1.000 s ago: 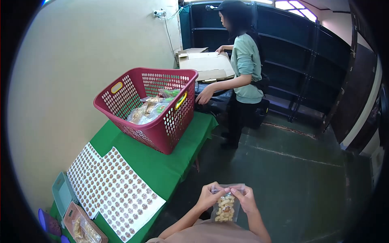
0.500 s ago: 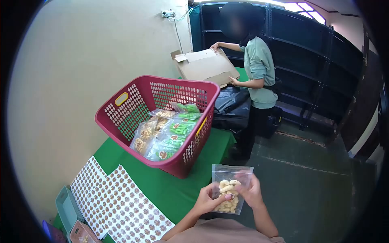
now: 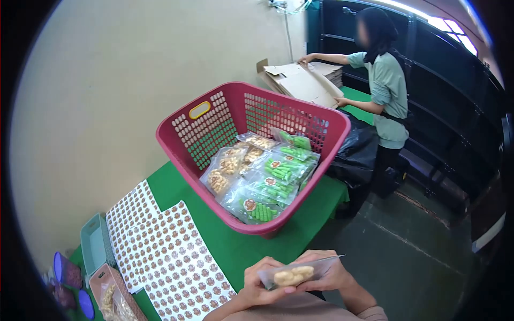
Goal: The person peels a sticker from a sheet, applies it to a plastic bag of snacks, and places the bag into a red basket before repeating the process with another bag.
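Observation:
Between my hands is a clear zip bag of pale curled snacks [image 3: 293, 275], tilted so that I look along it from its lower edge. My left hand [image 3: 261, 278] grips its left side, thumb underneath. On the opposite side, my right hand [image 3: 331, 274] is closed around the bag's other edge. Just beyond stands a maroon laundry basket [image 3: 241, 229] on the green-covered table. Inside it lie bags of green stick snacks [image 3: 281, 170] and bags of pale snacks [image 3: 219, 181], with round labels on several.
Sheets of round stickers [image 3: 176, 257] lie on the green table [image 3: 184, 184] at left. Nearby are a teal tray [image 3: 95, 243], a pink basket [image 3: 101, 274] holding bags and a purple container [image 3: 67, 270]. A co-worker [image 3: 390, 101] handles flattened cardboard [image 3: 308, 84] behind the basket.
The bag has tipped from nearly upright, label facing me, to almost edge-on. My view has swung left, so the basket appears farther right. The co-worker's cardboard has shifted slightly.

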